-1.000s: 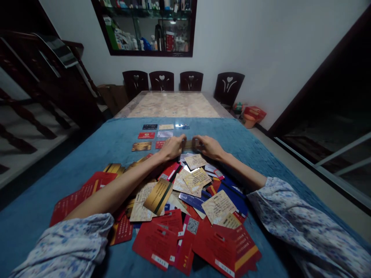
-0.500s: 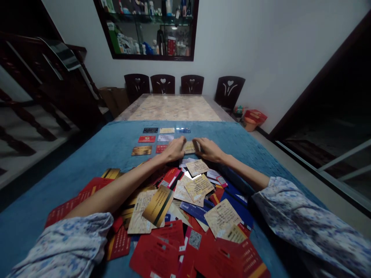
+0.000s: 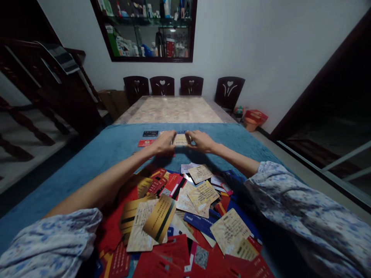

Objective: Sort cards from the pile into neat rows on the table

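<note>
My left hand (image 3: pixel 162 142) and my right hand (image 3: pixel 199 140) reach forward over a blue cloth (image 3: pixel 116 146). Together they pinch a beige card (image 3: pixel 181 139) by its two short ends, fingers closed on it. The card hovers among a few cards laid out in rows: a dark card (image 3: pixel 150 133) and a red card (image 3: pixel 145 143) show to the left of my left hand, others are hidden under my hands. A loose heap of red, gold, beige and blue cards (image 3: pixel 185 208) lies between my forearms, close to me.
Beyond the cloth the marbled tabletop (image 3: pixel 174 110) runs to several dark chairs (image 3: pixel 191 85) by the wall. A glass cabinet (image 3: pixel 147 27) hangs above. Stairs (image 3: pixel 34 96) are on the left. An orange container (image 3: pixel 255 116) sits on the floor at right.
Both hands have carried the beige card farther away from me, from just past the heap up to the laid-out rows. The camera has tipped slightly.
</note>
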Motion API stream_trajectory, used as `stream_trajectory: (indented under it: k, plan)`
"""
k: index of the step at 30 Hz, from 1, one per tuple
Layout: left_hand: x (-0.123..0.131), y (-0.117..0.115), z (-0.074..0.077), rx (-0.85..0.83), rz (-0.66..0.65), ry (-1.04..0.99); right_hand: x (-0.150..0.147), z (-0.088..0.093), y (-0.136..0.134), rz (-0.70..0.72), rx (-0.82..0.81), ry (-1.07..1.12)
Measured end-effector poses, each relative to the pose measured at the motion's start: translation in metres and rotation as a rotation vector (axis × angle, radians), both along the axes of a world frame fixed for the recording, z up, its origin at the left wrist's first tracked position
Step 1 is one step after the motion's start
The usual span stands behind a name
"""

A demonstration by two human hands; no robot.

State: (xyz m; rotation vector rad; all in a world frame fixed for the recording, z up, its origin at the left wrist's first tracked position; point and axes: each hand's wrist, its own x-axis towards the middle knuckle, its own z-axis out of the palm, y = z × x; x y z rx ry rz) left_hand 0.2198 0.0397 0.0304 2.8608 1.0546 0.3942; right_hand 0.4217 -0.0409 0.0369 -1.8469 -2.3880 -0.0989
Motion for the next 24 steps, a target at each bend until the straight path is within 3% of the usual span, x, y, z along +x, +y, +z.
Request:
stream_trajectory:
  k: [15, 24]
  plan:
    - [-0.012, 0.058, 0.016, 0.015, 0.197, 0.117, -0.015, 0.014, 0.081, 0.038, -0.005, -0.003]
    - [-0.012, 0.092, 0.005, -0.014, 0.251, 0.140, -0.029, 0.008, 0.112, -0.012, -0.102, -0.043]
